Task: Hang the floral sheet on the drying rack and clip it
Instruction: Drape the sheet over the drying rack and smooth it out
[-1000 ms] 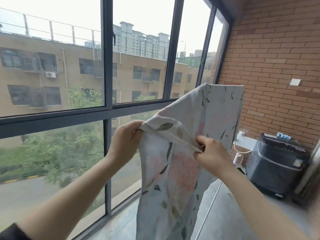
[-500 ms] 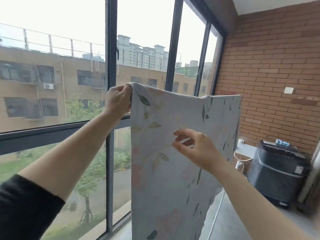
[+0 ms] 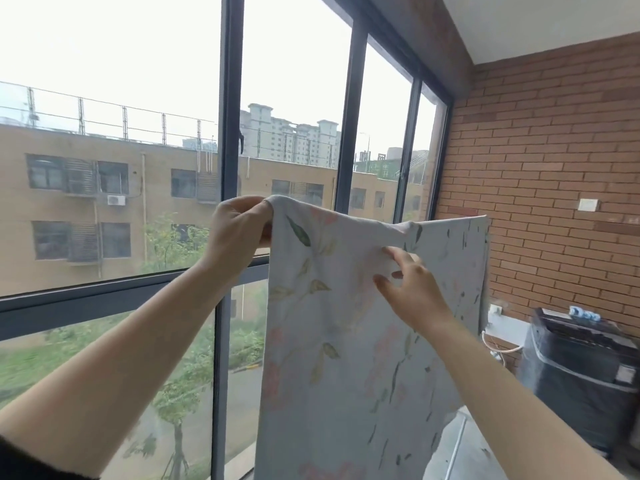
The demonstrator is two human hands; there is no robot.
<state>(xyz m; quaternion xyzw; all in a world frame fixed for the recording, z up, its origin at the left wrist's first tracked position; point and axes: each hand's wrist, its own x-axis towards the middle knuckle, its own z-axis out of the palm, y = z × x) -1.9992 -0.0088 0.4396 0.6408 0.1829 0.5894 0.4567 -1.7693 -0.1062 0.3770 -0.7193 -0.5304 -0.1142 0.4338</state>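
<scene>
One floral sheet [image 3: 332, 341], centre frame, hanging to the bottom edge. Two hands. Left hand [image 3: 239, 226], centre left, pinches the sheet's top corner. Right hand [image 3: 412, 289]: fingers spread, tips touching the cloth just under its top edge, higher on it than half a second ago. One dark washing machine [image 3: 581, 375], lower right.

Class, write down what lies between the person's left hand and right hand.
Head view: the top edge of the floral sheet, running from the left hand, which pinches its corner, to the right hand.
</scene>
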